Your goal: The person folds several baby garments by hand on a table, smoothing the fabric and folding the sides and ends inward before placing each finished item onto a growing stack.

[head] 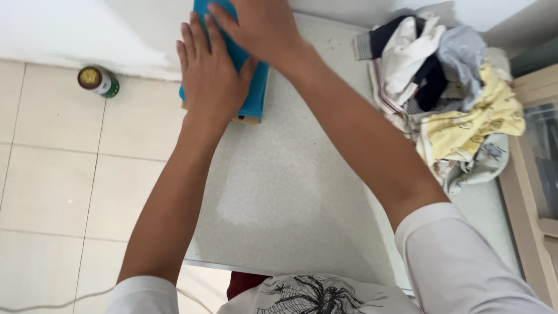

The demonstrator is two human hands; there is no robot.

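Note:
A folded blue cloth [254, 93] lies at the far left corner of a speckled white table [290, 192], on top of a thin tan piece whose edge shows beneath it. My left hand [208, 75] lies flat on the cloth's left part, fingers spread and pointing away from me. My right hand [258, 26] presses flat on the cloth's far end, reaching across from the right. Neither hand grips anything.
A heap of mixed clothes [447, 99], white, grey, dark and yellow, sits at the table's far right. A small green can with a yellow lid [97, 81] stands on the tiled floor at the left. A wooden cabinet edge [532, 192] borders the right.

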